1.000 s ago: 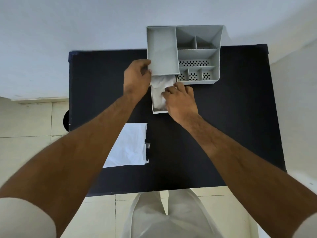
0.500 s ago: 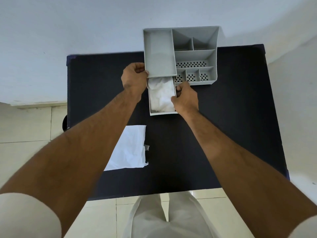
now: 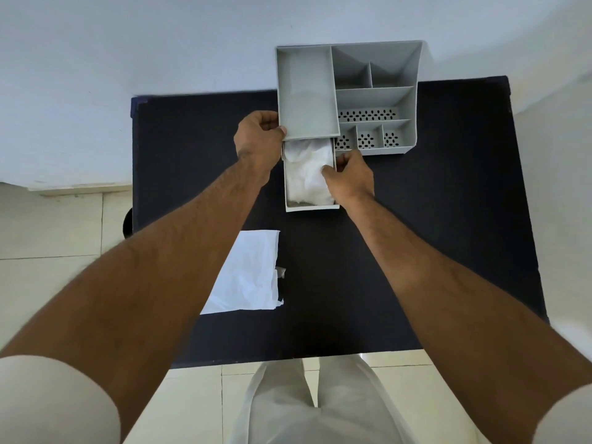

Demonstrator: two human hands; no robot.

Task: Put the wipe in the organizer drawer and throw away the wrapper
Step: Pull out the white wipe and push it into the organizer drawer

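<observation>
A grey organizer (image 3: 378,97) with several compartments stands at the table's far edge. Its white drawer (image 3: 312,207) is pulled out toward me, and the crumpled white wipe (image 3: 304,174) lies inside it. My left hand (image 3: 258,139) grips the organizer's front left corner. My right hand (image 3: 350,174) rests on the drawer's right edge, thumb touching the wipe. The white wrapper (image 3: 248,274) lies flat on the table nearer to me, partly hidden under my left forearm.
The black table (image 3: 448,219) stands against a pale wall. Tiled floor shows on the left and at the near edge. A dark round object (image 3: 127,223) peeks out at the table's left side. My legs are below.
My right hand has slid off the top of the wipe to the drawer's right edge, leaving the wipe uncovered in the drawer. My left hand keeps its hold on the organizer.
</observation>
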